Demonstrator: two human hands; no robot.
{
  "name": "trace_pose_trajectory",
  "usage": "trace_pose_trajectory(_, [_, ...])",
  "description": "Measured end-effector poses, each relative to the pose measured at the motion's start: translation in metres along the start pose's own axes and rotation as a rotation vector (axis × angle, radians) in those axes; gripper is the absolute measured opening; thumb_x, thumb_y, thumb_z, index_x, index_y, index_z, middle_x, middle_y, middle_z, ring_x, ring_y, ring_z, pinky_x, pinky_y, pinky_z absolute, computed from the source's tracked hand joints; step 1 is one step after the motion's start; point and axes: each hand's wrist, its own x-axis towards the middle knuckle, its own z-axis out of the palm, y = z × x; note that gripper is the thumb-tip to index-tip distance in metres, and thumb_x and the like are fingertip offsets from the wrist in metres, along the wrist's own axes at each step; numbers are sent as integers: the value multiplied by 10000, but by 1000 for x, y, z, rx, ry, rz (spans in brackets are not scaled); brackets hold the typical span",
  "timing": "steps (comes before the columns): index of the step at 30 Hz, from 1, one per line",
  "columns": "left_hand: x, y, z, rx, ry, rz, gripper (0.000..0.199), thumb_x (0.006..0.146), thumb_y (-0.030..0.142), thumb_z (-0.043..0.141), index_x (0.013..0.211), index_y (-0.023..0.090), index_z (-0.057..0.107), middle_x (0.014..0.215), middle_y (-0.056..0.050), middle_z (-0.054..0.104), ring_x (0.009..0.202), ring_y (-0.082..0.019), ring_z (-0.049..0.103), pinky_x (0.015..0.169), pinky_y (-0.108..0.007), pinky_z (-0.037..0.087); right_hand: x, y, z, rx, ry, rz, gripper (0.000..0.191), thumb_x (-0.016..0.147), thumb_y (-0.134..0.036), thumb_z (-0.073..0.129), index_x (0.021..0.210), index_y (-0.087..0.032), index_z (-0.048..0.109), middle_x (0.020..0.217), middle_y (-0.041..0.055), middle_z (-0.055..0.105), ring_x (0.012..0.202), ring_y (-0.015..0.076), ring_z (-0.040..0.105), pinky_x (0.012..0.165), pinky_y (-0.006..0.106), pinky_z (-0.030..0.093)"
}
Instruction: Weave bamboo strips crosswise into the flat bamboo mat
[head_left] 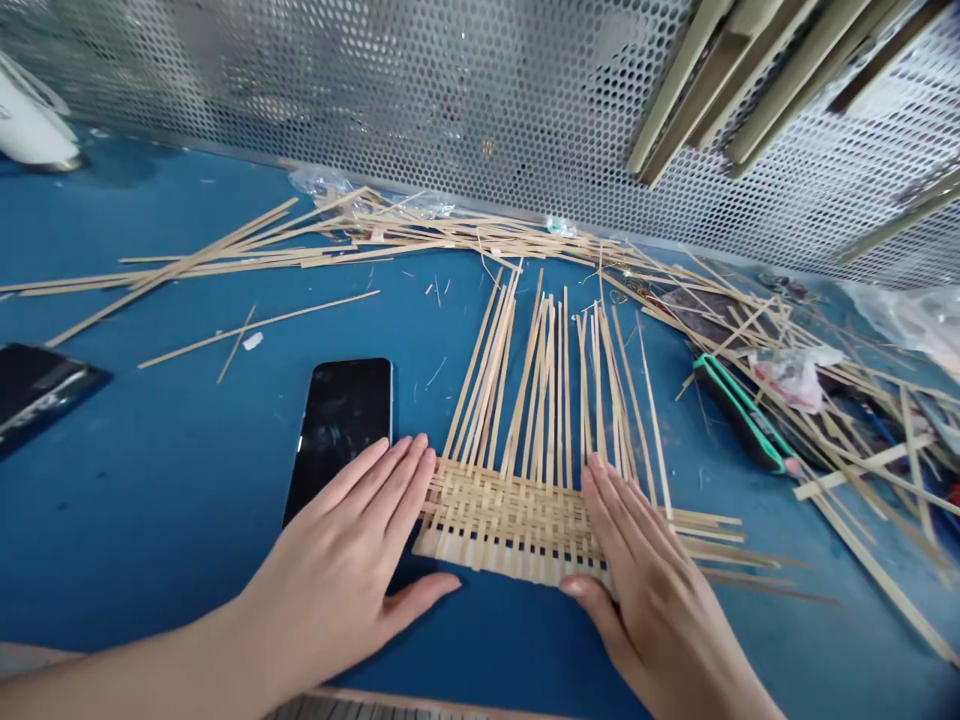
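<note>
A partly woven mat of pale flat strips (517,510) lies on the blue tabletop, its long loose strips fanning away from me and shorter ends sticking out to the right. Along the near edge runs a whitish band. My left hand (352,540) rests flat at the mat's left edge, fingers stretched together and thumb apart. On the opposite side, my right hand (652,570) lies over the right part of the weave, fingers straight, thumb by the near edge. The strips under both palms are hidden. Just beyond my left hand is a dark-screened phone (345,415), partly covered by the fingers.
Loose strips (465,235) are heaped along the perforated metal panel (450,100). A green-and-black utility knife (742,415) lies at right among strips and plastic scraps. A dark packet (45,390) sits at left, a white object (34,120) behind it. Wooden bars (697,80) lean upper right.
</note>
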Motion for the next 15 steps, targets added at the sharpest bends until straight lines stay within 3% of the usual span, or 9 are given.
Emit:
trace_pose_trajectory(9, [-3, 5, 5, -8, 31, -92, 860, 879, 701, 427, 1303, -39, 536, 1332, -241, 570, 1178, -384, 577, 1037, -539, 375, -3, -2, -2, 36, 18, 31, 680, 971, -426, 451, 1502, -39, 279, 1503, 225, 390, 1418, 325, 335, 1052, 541, 469])
trace_pose_trajectory(12, [-6, 13, 4, -13, 91, -146, 947, 880, 722, 400, 1407, -65, 393, 1431, -267, 458, 1267, -412, 496, 1066, -550, 347, -1, -8, -5, 32, 13, 83, 624, 988, -409, 415, 1479, -34, 332, 1500, 221, 394, 1407, 314, 357, 1064, 529, 458])
trace_pose_trajectory(15, [-5, 30, 5, -49, 137, -166, 928, 914, 690, 370, 1491, -26, 239, 1485, -237, 400, 1334, -390, 436, 1064, -511, 375, 1, -23, -5, 8, 87, 158, 577, 1009, -379, 363, 1463, -23, 367, 1519, 211, 363, 1425, 305, 323, 1096, 538, 416])
